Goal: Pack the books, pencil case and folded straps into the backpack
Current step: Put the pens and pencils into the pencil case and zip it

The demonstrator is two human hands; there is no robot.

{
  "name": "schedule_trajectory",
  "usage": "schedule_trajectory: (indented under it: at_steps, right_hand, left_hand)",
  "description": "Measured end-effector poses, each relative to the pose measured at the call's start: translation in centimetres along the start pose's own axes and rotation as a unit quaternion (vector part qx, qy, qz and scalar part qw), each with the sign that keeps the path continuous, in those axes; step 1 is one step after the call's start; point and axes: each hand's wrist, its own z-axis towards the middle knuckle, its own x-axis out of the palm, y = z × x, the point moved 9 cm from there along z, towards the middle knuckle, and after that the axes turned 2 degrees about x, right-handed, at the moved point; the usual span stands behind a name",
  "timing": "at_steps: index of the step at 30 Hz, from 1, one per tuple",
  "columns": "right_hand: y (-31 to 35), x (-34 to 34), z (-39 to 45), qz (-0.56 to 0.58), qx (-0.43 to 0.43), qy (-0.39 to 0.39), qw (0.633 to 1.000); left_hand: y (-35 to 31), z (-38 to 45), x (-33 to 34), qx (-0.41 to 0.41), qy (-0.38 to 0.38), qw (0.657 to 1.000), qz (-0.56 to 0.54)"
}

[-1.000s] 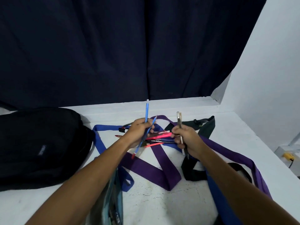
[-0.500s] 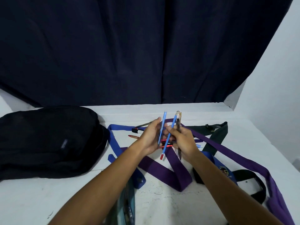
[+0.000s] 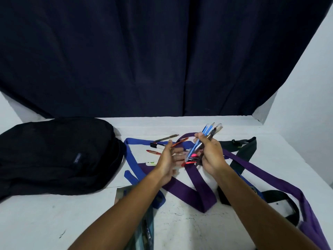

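The right hand (image 3: 211, 156) has its fingers (image 3: 199, 137) curled round a bundle of pens (image 3: 201, 143), blue ones fanned upward, a pink marker at the bottom. The left hand (image 3: 166, 159) hangs just beside it, fingers loosely spread and holding nothing that I can make out. Loose pens (image 3: 163, 141) lie on the table (image 3: 90, 213) beyond, across the tangled blue strap (image 3: 132, 156), purple strap (image 3: 194, 181) and black strap (image 3: 246, 147), none of them folded. The backpack (image 3: 54, 156) lies flat at the left, well apart and apparently closed.

The bundle looks uneven, so a pen could slide out and drop among the straps, and a reach for the loose pens could snag a loop and drag it. A book (image 3: 146, 230) shows under the left forearm at the near edge, where an elbow might nudge it off. Open room is the bare strip in front of the backpack; the right edge is close, with the purple strap running to it.
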Motion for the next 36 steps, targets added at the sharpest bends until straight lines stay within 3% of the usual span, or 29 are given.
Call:
schedule_trajectory:
  at_steps: [3, 7, 9, 20, 23, 25, 27, 30, 32, 36]
  right_hand:
    - [0.7, 1.0, -0.3, 0.017, -0.008, 0.026, 0.999]
    - [1.2, 2.6, -1.1, 0.029, -0.040, 0.062, 0.997]
    - [0.7, 3.3, -1.6, 0.021, -0.049, 0.072, 0.996]
    - [-2.2, 5.2, -2.7, 0.005, 0.007, 0.132, 0.991]
    - [-4.7, 5.9, -3.2, -0.003, 0.056, 0.145, 0.988]
    - [-6.2, 6.3, -3.7, -0.013, 0.116, 0.178, 0.977]
    - [-8.0, 6.3, -4.8, -0.067, 0.190, 0.223, 0.954]
    - [-11.4, 5.8, -7.2, -0.153, 0.292, 0.292, 0.898]
    - [-13.2, 5.3, -9.1, -0.180, 0.349, 0.336, 0.857]
    - [-15.3, 4.5, -12.0, -0.202, 0.403, 0.395, 0.801]
  left_hand:
    - [1.8, 0.2, -0.1, -0.041, -0.013, 0.988, -0.146]
    - [0.9, -0.4, 1.4, -0.030, 0.008, 0.940, -0.339]
    - [0.3, -0.7, 2.1, -0.027, 0.012, 0.924, -0.382]
    - [0.3, -2.0, 0.0, -0.021, 0.019, 0.957, -0.289]
    - [0.3, -3.5, -1.5, 0.015, -0.002, 0.983, -0.183]
    - [-0.8, -5.0, -5.3, 0.087, -0.087, 0.992, -0.028]
    - [-2.7, -6.9, -9.4, 0.168, -0.173, 0.950, 0.196]
    - [-2.6, -9.4, -12.0, 0.125, -0.166, 0.827, 0.523]
    - [-1.0, -10.8, -12.2, 0.070, -0.113, 0.777, 0.615]
    - [1.0, -12.1, -11.9, 0.052, -0.096, 0.765, 0.635]
